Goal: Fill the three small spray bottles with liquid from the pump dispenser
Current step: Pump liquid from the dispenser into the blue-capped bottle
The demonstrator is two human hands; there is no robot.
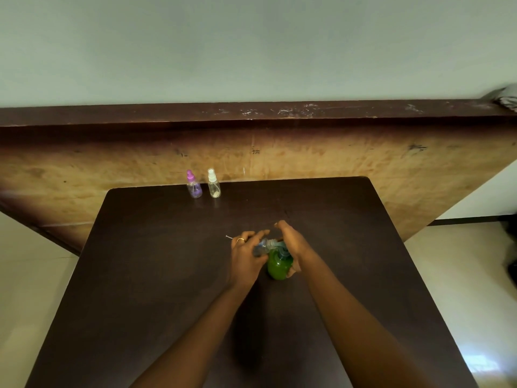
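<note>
1. Pump dispenser (277, 265): green liquid inside, dark pump head on top. Stands upright on the dark desk (156, 275), near the middle and a little toward the person.
2. Uncapped spray bottle (262, 247): clear, tilted on its side, open threaded neck held right at the dispenser's spout. Liquid level inside is not readable.
3. Left hand (247, 257): fingers wrapped around the body of the uncapped spray bottle, holding it off the desk just left of the dispenser. A ring (240, 240) shows on one finger.
4. Right hand (292, 242): palm lies over the pump head, fingers extended forward past it, thumb down along the right side of the dispenser. The hand is closed on the dispenser from above.
5. A thin pale tube (229, 237) pokes out just left of the left hand, low over the desk; what it joins to cannot be made out.
6. Purple-capped spray bottle (194, 184) and white-capped spray bottle (214, 184): both upright, side by side but not touching, at the far edge of the desk, well apart from the hands. Both caps on.
7. Behind the desk: a worn wooden panel (335, 155), pale wall above it.
</note>
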